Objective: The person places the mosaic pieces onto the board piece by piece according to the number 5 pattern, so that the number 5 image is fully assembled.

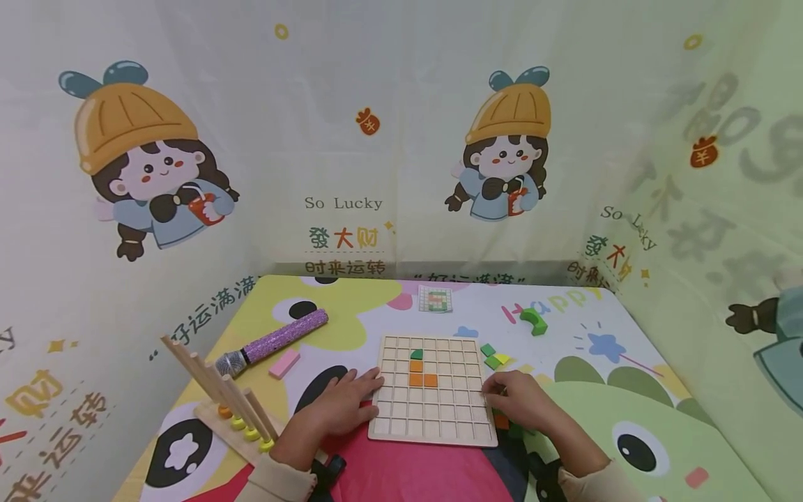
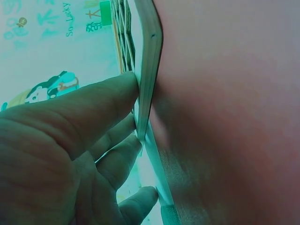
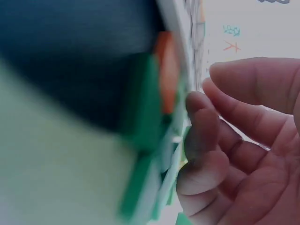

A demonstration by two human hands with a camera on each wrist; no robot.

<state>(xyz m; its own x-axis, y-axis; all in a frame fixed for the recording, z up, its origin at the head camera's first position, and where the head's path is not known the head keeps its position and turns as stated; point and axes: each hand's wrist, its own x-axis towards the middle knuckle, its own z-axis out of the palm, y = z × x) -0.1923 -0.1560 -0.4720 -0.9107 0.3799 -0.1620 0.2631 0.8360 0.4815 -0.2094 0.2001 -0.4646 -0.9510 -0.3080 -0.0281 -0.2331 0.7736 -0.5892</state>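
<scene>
A wooden grid board (image 1: pixel 448 404) lies flat on the table, with a green piece (image 1: pixel 417 355) and several orange squares (image 1: pixel 416 379) in its cells. My left hand (image 1: pixel 341 403) rests at the board's left edge; in the left wrist view its thumb and fingertips touch the side of the board (image 2: pixel 149 61). My right hand (image 1: pixel 519 399) is at the board's right edge, fingers loosely curled. Nothing shows between its thumb and fingers in the right wrist view. Beside and partly under that hand lie green blocks (image 3: pixel 140 103) and an orange block (image 3: pixel 167 70), blurred there.
Beyond the right hand are small green and yellow pieces (image 1: pixel 493 362) and a green arch block (image 1: pixel 534 322). A printed pattern card (image 1: pixel 436 299) lies at the back. On the left are a purple glittery microphone (image 1: pixel 285 337), a pink block (image 1: pixel 285 364) and a wooden peg stand (image 1: pixel 232 436) with rings.
</scene>
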